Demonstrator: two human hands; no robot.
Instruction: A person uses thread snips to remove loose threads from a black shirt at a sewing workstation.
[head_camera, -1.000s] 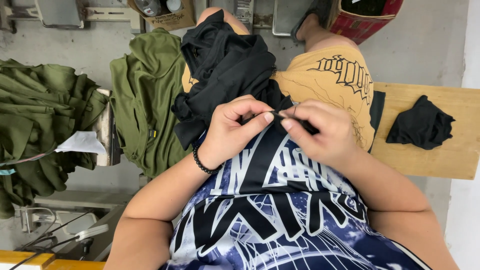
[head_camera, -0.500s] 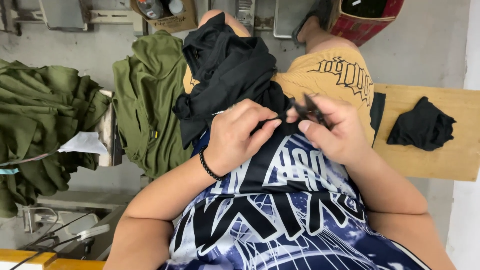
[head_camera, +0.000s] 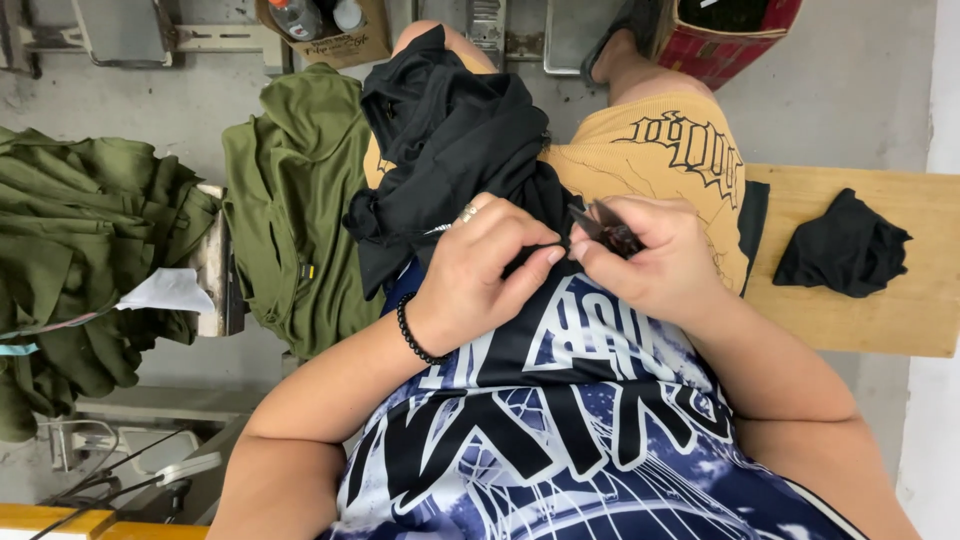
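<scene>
Scene: A seated person, seen from above, works a black garment that lies bunched on the lap at upper centre of the frame.
Left hand: The left hand, a beaded bracelet at its wrist, has thumb and forefinger pressed together, pinching an edge of the black cloth at centre frame.
Right hand: The right hand is closed around a small dark tool, likely thread snips, its tip just beside the pinched edge; the fingers are curled tight on it.
Handling: The garment looks soft, light and limp, apt to slump and fold; a pinch at a seam or hem, cloth held taut between the fingers, would seem the surest hold. It is not fragile, though it may slide off the knee.
Containers: A cardboard box at top centre holds bottles. A red bin at upper right holds something dark; what it is cannot be told.
Surroundings: Olive green garments are heaped at left. A loose black cloth piece lies on the wooden surface at right.
</scene>
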